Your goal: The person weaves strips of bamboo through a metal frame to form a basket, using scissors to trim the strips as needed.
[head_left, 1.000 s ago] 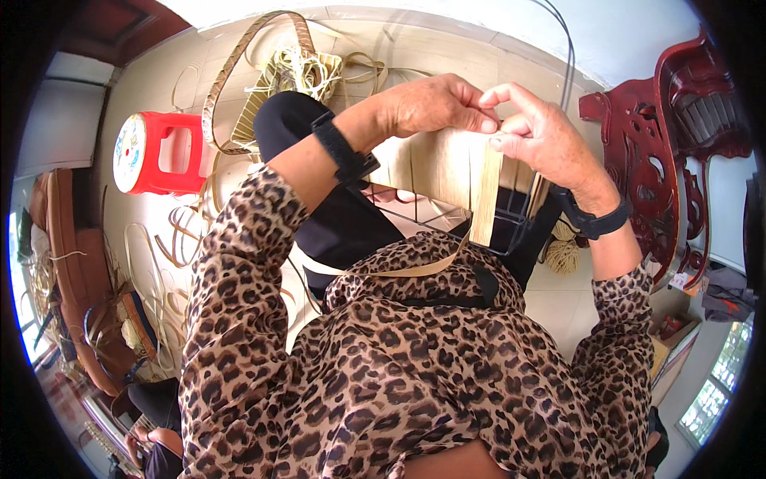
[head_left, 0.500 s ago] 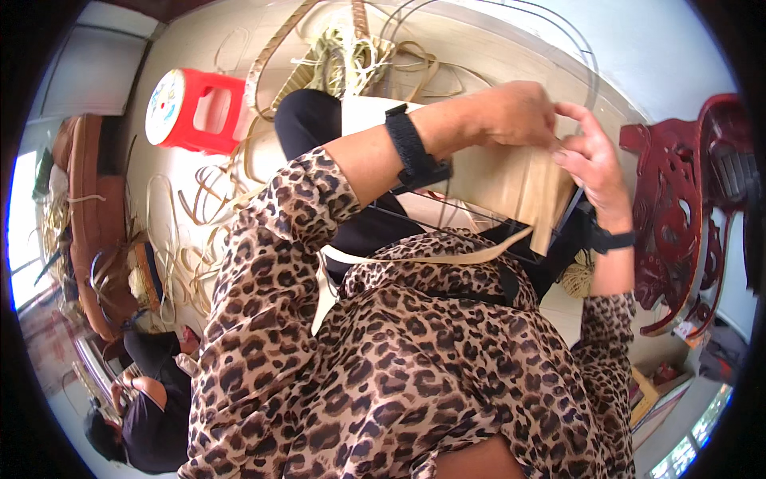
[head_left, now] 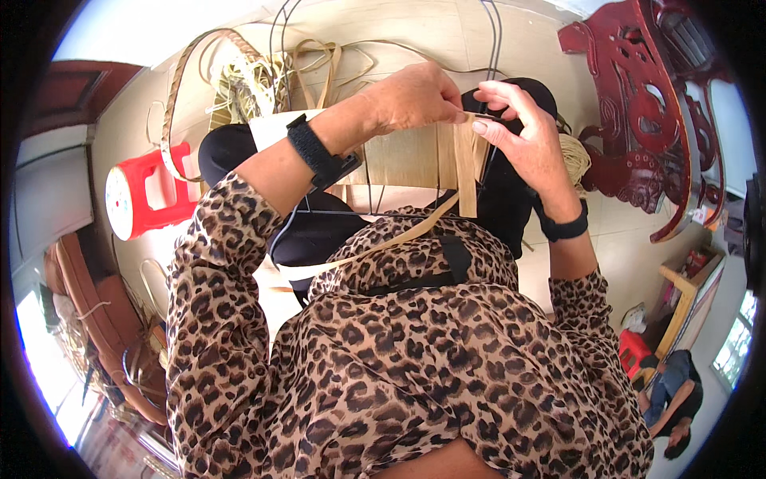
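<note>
"Grip check?"
"Yep, my left hand is pinching a flat tan strip near its upper end, at the black wire frame. Right hand's loose, fingers spread."

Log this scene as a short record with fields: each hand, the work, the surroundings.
Left hand: fingers curled, tips at the upper end of a pale flat strip; grip unclear
Right hand: thumb near the strip, fingers spread apart from it
Work: pale panel with dark wires, over the lap
Left side: red stool with a pale top
Ahead: tangled pale strips
Right side: carved dark-red wooden furniture
Background: another person, lower right
</note>
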The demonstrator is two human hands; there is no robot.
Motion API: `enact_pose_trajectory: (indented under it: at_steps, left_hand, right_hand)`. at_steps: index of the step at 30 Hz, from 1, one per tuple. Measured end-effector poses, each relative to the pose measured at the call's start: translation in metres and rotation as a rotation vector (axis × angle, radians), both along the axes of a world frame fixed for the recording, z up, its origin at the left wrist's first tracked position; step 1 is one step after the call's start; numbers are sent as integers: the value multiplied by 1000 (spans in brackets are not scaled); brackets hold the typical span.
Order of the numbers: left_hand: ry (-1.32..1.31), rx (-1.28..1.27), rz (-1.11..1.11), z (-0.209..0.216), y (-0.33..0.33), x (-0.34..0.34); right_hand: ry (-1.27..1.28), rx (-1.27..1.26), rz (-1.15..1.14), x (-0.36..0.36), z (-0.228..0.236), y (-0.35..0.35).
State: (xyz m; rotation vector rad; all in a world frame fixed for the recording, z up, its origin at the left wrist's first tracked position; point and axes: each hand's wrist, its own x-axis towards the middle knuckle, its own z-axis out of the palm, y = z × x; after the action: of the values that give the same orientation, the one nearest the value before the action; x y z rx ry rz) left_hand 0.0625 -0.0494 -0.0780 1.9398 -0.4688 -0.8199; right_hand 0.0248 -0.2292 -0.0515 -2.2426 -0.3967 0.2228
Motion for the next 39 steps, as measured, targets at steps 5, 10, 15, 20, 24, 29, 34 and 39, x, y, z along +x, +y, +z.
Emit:
enact_pose_trajectory:
  at_steps: [5,10,15,20,24,29,34,39]
  left_hand:
    - [-20,-26,66,-2,3,0]
    - [-22,-35,90,12,1,10]
    - [5,-30,192,16,1,16]
    - [148,-111,238,6,13,25]
    - [195,-155,243,1,18,32]
    - [137,-138,197,1,14,37]
    - [205,-210,153,-1,13,41]
    - [227,-212,124,-1,11,41]
  right_hand:
    - [-82,27,-247,-31,-2,-1]
    - [-72,105,-352,-34,12,3]
    - [85,7,-373,-30,24,20]
    - [156,79,-336,-30,8,34]
    - [232,84,-394,-32,12,40]
    - [352,145,-393,-31,12,31]
    - [601,309,-453,-36,27,31]
    - [837,494,-487,-57,23,22]
